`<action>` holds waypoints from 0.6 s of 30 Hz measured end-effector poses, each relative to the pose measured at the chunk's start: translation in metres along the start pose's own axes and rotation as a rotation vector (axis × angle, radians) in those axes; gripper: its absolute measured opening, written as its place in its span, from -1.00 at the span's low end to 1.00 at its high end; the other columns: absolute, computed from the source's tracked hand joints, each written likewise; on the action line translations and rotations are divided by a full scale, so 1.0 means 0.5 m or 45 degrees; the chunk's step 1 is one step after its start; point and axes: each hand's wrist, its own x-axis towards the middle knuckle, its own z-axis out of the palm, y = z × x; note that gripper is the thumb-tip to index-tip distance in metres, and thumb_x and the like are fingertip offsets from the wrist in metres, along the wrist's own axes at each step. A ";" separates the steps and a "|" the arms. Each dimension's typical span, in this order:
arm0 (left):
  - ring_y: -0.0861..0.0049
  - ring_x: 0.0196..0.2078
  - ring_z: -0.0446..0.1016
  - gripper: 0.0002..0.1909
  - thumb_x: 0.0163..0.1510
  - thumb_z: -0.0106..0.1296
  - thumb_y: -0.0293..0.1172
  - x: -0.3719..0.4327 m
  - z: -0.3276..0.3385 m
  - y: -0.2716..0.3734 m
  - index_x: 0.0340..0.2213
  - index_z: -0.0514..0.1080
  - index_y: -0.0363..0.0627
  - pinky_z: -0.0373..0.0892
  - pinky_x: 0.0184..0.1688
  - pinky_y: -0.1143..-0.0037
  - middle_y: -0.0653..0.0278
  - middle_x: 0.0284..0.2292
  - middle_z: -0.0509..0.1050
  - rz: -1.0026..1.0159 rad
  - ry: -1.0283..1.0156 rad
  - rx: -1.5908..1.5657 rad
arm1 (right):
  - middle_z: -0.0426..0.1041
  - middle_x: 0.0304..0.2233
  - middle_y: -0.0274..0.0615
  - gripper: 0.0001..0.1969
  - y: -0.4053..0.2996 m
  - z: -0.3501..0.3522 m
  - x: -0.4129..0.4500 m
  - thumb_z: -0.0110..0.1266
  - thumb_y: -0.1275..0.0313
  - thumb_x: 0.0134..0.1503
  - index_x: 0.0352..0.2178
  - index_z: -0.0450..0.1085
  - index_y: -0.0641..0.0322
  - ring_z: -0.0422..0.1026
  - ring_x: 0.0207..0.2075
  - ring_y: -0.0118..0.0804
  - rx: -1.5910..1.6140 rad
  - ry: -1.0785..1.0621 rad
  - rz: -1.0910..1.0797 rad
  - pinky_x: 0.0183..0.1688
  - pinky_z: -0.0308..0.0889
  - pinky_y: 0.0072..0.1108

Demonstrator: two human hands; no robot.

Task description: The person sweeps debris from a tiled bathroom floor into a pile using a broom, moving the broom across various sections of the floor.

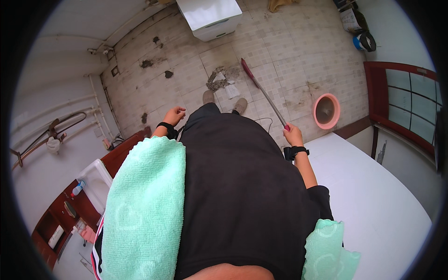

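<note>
My right hand (pixel 293 134) is closed around the pink grip end of a broom's metal handle (pixel 273 103). The broom's dark red head (pixel 247 69) rests on the tiled floor, seen nearly edge-on. Just left of it lies a heap of grey sweepings (pixel 217 83) with white scraps, and a flat white piece of paper (pixel 232 91) sits nearer my shoes (pixel 240 105). My left hand (pixel 174 115) hangs empty beside my hip, fingers loosely curled and slightly apart. Both wrists wear black straps. A mint-green towel (pixel 147 206) drapes over my shoulders.
A white boxy appliance (pixel 213 17) stands ahead on the floor. To the right are a pink basin (pixel 336 112) of murky water and a large white surface (pixel 367 196). Dark dirt patches (pixel 147 63) mark the left floor. A white sink (pixel 96 178) is behind left.
</note>
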 end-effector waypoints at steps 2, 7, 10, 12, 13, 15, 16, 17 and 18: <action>0.57 -0.37 0.40 -0.69 -0.05 -0.11 -0.37 0.024 0.021 0.034 -0.24 0.31 -0.26 0.31 -0.28 0.58 0.23 -0.42 0.43 0.057 0.038 -0.062 | 0.42 -0.38 0.01 -0.59 0.018 -0.036 -0.005 0.03 0.38 -0.17 -0.20 0.33 0.19 0.41 -0.32 -0.08 -0.092 0.069 -0.024 -0.24 0.30 -0.43; 0.60 -0.43 0.40 -0.72 -0.07 -0.10 -0.38 0.041 0.048 0.089 -0.29 0.34 -0.26 0.31 -0.32 0.58 0.26 -0.46 0.44 0.157 0.090 -0.077 | 0.41 -0.37 0.04 -0.59 0.082 -0.094 0.035 0.02 0.35 -0.17 -0.20 0.33 0.20 0.40 -0.29 -0.05 -0.194 0.292 -0.013 -0.22 0.28 -0.43; 0.61 -0.44 0.39 -0.73 -0.07 -0.10 -0.38 0.026 0.057 0.098 -0.30 0.35 -0.25 0.31 -0.34 0.59 0.27 -0.48 0.44 0.162 0.123 0.006 | 0.40 -0.35 0.08 -0.64 0.050 -0.136 0.093 -0.04 0.35 -0.16 -0.27 0.36 0.23 0.38 -0.27 0.00 -0.275 0.270 0.077 -0.20 0.27 -0.39; 0.61 -0.45 0.39 -0.73 -0.07 -0.09 -0.38 0.011 0.061 0.109 -0.30 0.35 -0.25 0.31 -0.34 0.59 0.26 -0.48 0.44 0.148 0.119 0.021 | 0.39 -0.34 0.12 -0.69 0.043 -0.150 0.146 -0.08 0.38 -0.16 -0.33 0.37 0.29 0.36 -0.25 0.03 -0.337 0.279 0.192 -0.19 0.26 -0.38; 0.60 -0.45 0.39 -0.72 -0.08 -0.08 -0.38 0.000 0.061 0.112 -0.30 0.35 -0.25 0.31 -0.35 0.59 0.26 -0.49 0.44 0.129 0.112 0.028 | 0.38 -0.34 0.14 -0.71 0.043 -0.150 0.174 -0.10 0.40 -0.16 -0.37 0.38 0.33 0.36 -0.24 0.04 -0.334 0.299 0.244 -0.18 0.25 -0.37; 0.59 -0.45 0.40 -0.72 -0.09 -0.08 -0.39 -0.023 0.056 0.098 -0.30 0.35 -0.25 0.31 -0.35 0.58 0.25 -0.49 0.44 0.105 0.146 0.054 | 0.42 -0.48 0.11 -0.78 0.012 -0.136 0.202 -0.08 0.44 -0.18 -0.49 0.40 0.38 0.42 -0.36 0.01 -0.350 0.487 0.251 -0.32 0.31 -0.42; 0.59 -0.45 0.40 -0.73 -0.09 -0.08 -0.39 -0.031 0.051 0.082 -0.30 0.35 -0.25 0.32 -0.35 0.58 0.24 -0.49 0.44 0.083 0.152 0.082 | 0.41 -0.44 0.14 -0.77 -0.003 -0.126 0.214 -0.07 0.44 -0.18 -0.49 0.39 0.42 0.40 -0.33 0.04 -0.325 0.448 0.295 -0.29 0.30 -0.41; 0.59 -0.45 0.40 -0.73 -0.09 -0.08 -0.39 -0.044 0.046 0.071 -0.31 0.36 -0.25 0.32 -0.36 0.58 0.24 -0.49 0.44 0.057 0.161 0.105 | 0.39 -0.40 0.18 -0.76 -0.030 -0.118 0.217 -0.06 0.45 -0.18 -0.48 0.39 0.45 0.39 -0.30 0.07 -0.304 0.407 0.335 -0.26 0.30 -0.40; 0.59 -0.47 0.41 -0.73 -0.09 -0.08 -0.39 -0.055 0.041 0.060 -0.32 0.36 -0.25 0.32 -0.37 0.58 0.24 -0.51 0.44 0.039 0.177 0.140 | 0.38 -0.39 0.23 -0.75 -0.051 -0.105 0.210 -0.06 0.47 -0.18 -0.48 0.38 0.51 0.37 -0.28 0.10 -0.321 0.355 0.310 -0.25 0.29 -0.37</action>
